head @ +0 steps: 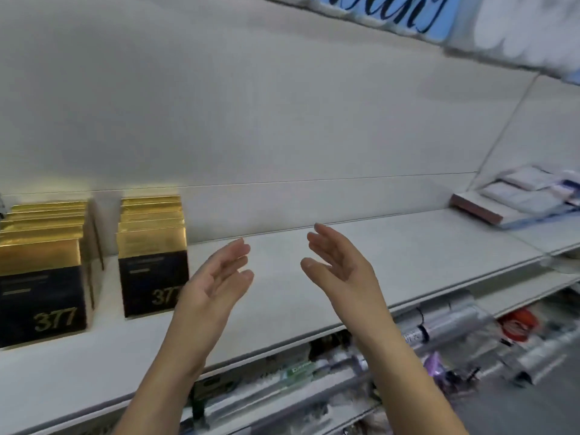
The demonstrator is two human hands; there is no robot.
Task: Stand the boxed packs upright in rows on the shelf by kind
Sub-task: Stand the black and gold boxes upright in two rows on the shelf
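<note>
While two rows of boxed packs (153, 277) stood upright at the left end of the shelf (408, 262), a person's hands hung above the middle of the shelf and held nothing. Both rows ran several deep from the front edge towards the back panel (251, 120), with a gap between them. Each pack showed a gold top, a dark navy front and gold "377" numerals, faces forward.

The left hand (216, 287) was just right of the second row, its wrist crossing that row's lower corner in view. The right hand (342, 265) faced it palm to palm, well apart. The fingers (233, 252) of both were straight, loosely spread and touched no pack.

At the far right end a stack of pale packs (514, 199) lay flat, too blurred to read. These looked like the next kind to be stood up. That step would go best with each pack gripped by its two side faces, set down square to the shelf edge, then slid back to lean on its neighbour, in a row of its own. Slim boxes of this sort seemed apt to topple if left standing alone.

Below, a lower shelf (439, 334) held blurred rolls and wrapped goods. A blue sign (392, 11) with dark script hung overhead.
</note>
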